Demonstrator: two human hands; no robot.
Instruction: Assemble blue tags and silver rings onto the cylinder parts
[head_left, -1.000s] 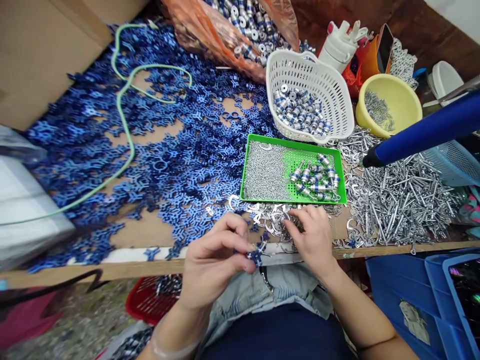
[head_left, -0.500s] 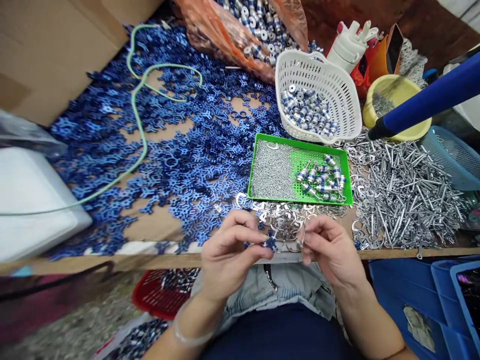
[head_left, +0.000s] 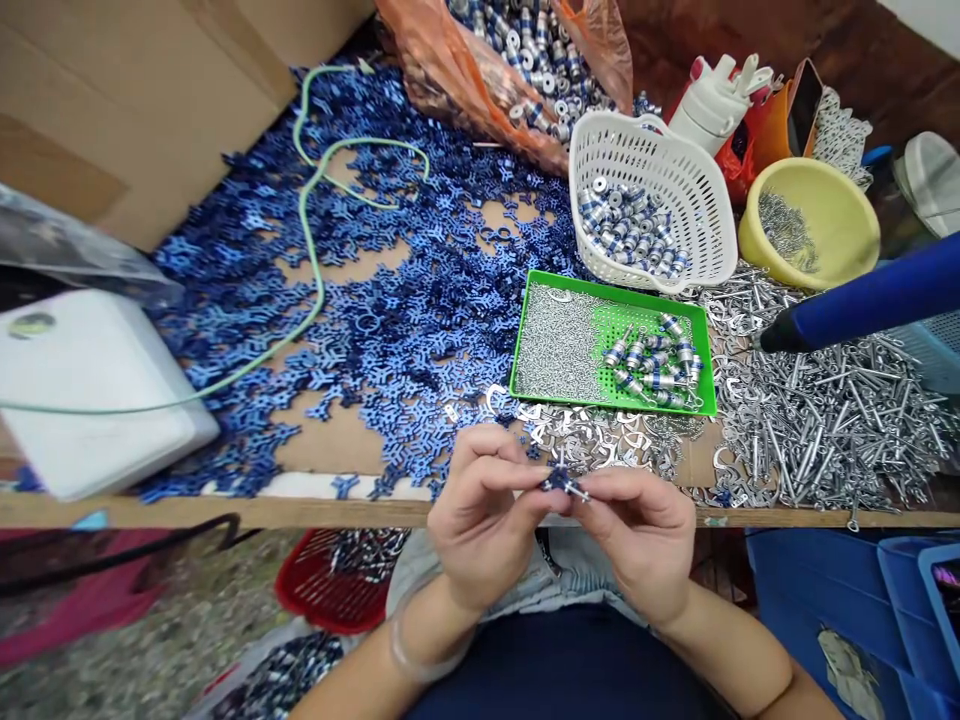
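Observation:
My left hand [head_left: 484, 520] pinches a small blue branched metal piece [head_left: 556, 478] between thumb and forefinger, just over the table's front edge. My right hand [head_left: 637, 535] is closed at the other side of that piece, holding a small silver part [head_left: 579, 492] against it; its exact kind is partly hidden by the fingertips. Right behind the hands lie loose silver hook-shaped pieces [head_left: 592, 435]. Beyond them stands a green tray [head_left: 615, 290] with tiny silver bits on its left and several blue-and-silver cylinders [head_left: 660, 362] on its right.
Blue branched pieces [head_left: 420, 340] cover the table's left, crossed by a pale green tube [head_left: 311, 240]. A white basket [head_left: 697, 180] of cylinders and a yellow bowl [head_left: 847, 220] stand behind. Silver rods [head_left: 832, 420] pile up at right, under a blue bar [head_left: 877, 300].
My right hand has moved left to meet my left hand, bringing the silver part against the blue piece. The view has shifted slightly.

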